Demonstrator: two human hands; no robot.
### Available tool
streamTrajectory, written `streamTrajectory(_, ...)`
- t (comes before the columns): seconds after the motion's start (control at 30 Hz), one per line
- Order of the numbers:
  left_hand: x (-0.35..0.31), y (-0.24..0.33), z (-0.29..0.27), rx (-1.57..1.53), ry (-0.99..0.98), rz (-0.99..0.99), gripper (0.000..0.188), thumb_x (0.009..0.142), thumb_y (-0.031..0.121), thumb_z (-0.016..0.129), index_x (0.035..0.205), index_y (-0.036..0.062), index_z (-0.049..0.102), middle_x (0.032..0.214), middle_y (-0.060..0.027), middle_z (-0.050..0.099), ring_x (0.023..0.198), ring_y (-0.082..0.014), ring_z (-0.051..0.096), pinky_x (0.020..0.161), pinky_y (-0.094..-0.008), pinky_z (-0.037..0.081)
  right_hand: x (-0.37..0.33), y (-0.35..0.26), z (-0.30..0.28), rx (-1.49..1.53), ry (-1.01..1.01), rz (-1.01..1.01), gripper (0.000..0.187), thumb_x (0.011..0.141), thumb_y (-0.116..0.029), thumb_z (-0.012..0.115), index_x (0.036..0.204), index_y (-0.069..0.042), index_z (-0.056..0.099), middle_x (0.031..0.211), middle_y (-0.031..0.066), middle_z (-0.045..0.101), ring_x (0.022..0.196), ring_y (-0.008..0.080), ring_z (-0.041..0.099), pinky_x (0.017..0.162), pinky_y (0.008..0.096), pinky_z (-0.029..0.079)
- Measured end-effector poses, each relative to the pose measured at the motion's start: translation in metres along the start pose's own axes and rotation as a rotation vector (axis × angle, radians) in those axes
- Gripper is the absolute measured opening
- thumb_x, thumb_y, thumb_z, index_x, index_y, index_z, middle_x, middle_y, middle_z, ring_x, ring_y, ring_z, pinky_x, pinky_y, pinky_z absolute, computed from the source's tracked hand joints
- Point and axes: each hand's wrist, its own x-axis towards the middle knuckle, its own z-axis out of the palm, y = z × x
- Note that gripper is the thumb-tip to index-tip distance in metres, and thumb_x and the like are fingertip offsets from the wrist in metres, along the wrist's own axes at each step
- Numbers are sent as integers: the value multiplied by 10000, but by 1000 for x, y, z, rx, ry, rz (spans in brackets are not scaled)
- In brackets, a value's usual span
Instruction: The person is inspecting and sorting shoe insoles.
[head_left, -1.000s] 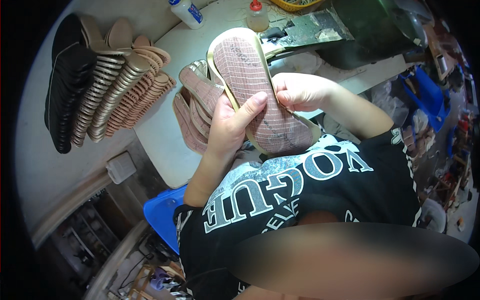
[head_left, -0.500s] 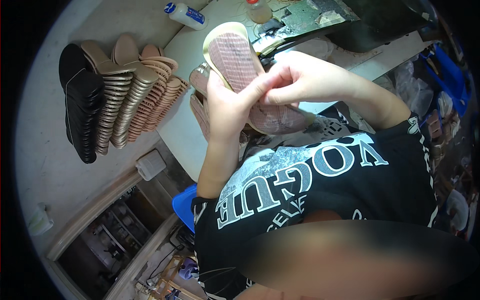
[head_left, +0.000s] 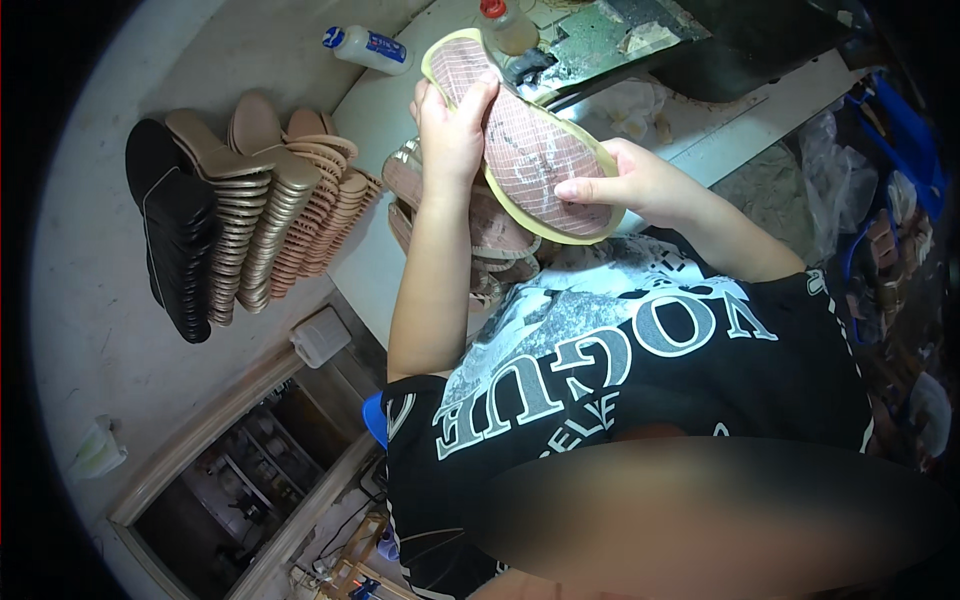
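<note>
A shoe insole (head_left: 545, 150) with a pinkish-brown checked face and a pale yellow rim is held up in front of my chest, its wide end toward me. My left hand (head_left: 455, 125) grips it around the narrow far part, thumb on top. At the wide near end, my right hand (head_left: 635, 185) pinches the edge, thumb on the checked face and fingers hidden beneath. Below the held insole, partly covered by my left forearm, lies a pile of similar brownish insoles (head_left: 500, 222) on the white table (head_left: 365, 240).
Left of the table stand rows of stacked insoles: black (head_left: 172, 225), gold (head_left: 270, 225) and pink (head_left: 335, 200). Along the far side are a white bottle (head_left: 365, 48) with a blue cap, a red-capped jar (head_left: 512, 28) and a green board (head_left: 625, 45). A blue plastic item (head_left: 905, 135) is at right.
The insole has turned so its whole checked face shows. My right hand has slid from its middle to the wide end, while my left hand has shifted up toward the narrow end.
</note>
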Motion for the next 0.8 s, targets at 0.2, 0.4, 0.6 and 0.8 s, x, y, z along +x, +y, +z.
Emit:
streamTrajectory(0.2,-2,3,9,-15,49,-22,390,785,304,684,990,-26,643,1024,-162,566,1028,-294,502,934,-403,365,-3,1,-10,10,19,-4,364,832,-189,698,1110,29,608,1029,79,656,917,114,609,858,272,473)
streamTrajectory(0.4,-1,3,14,37,68,-67,441,793,343,674,971,-54,606,1059,-192,524,1075,-322,406,979,-408,310,-9,-3,-13,37,77,-14,368,841,-189,684,1124,34,606,1046,89,652,931,120,608,866,271,469)
streamTrajectory(0.6,5,7,12,252,123,-110,544,790,427,648,956,-85,571,1078,-223,514,1099,-349,406,997,-435,291,-17,-1,-10,114,100,27,366,846,-189,669,1105,57,587,996,121,660,864,152,650,758,259,521)
streamTrajectory(0.8,18,1,9,237,58,-173,616,761,459,655,947,-120,554,1147,-270,480,1156,-368,394,1035,-462,243,-19,4,7,148,150,122,322,868,-207,641,1044,56,579,824,143,673,710,174,682,606,229,545)
